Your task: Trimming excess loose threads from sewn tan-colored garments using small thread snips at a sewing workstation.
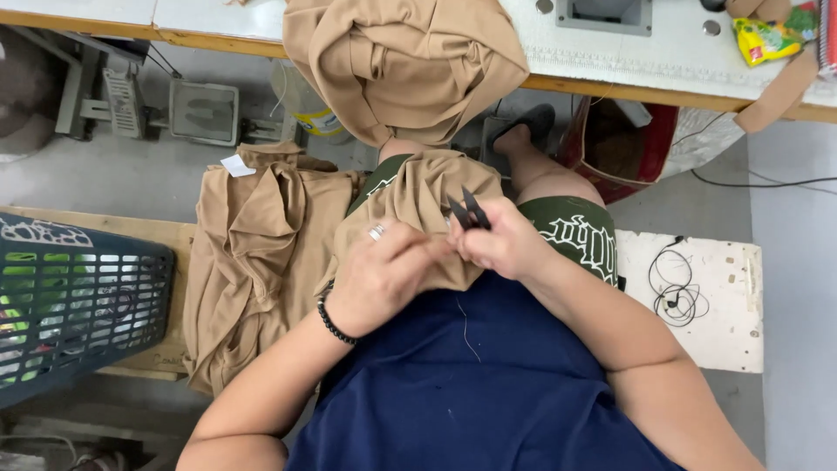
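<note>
Tan garment (418, 196) on lap, pinched under left hand (384, 275); right hand (499, 244) clamps black snips (469, 209) just beside.

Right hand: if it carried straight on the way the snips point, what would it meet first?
The right hand aims its snips up and left. First in line looks to be the tan fabric on the lap, though depth is unclear.

Navy blue shirt (488, 384), dark green patterned shorts (580, 235), black bead bracelet (333, 321), silver ring (376, 232).
</note>
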